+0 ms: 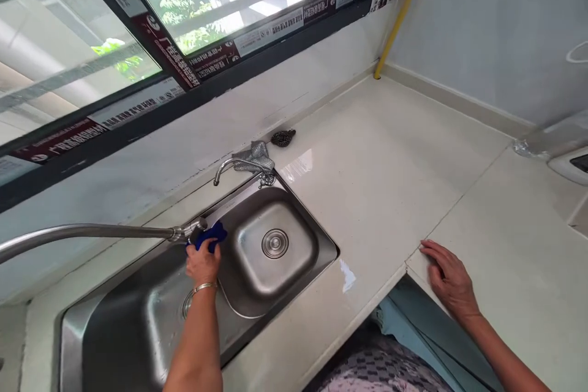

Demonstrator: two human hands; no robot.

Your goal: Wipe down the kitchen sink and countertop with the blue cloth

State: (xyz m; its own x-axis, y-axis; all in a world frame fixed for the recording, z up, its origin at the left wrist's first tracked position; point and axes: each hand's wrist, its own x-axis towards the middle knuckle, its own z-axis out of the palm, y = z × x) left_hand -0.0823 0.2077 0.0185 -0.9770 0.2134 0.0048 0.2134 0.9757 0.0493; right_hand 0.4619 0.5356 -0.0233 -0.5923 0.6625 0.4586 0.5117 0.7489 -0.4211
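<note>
My left hand [202, 264], with a bracelet at the wrist, is closed on a blue cloth [215, 233]. It presses the cloth near the base of the big faucet [188, 231], at the back of the steel double sink [328, 251]. The faucet's long curved spout reaches out to the left. Resting on the countertop [390, 165] near its front edge is my right hand [450, 275], fingers stretched out over a seam, holding nothing.
A small curved tap [225, 166] stands behind the right basin, beside a grey cloth [257, 154] and a dark steel scouring pad [282, 138]. A yellow pipe [404, 12] rises in the corner. Under the window [257, 6] runs a low wall.
</note>
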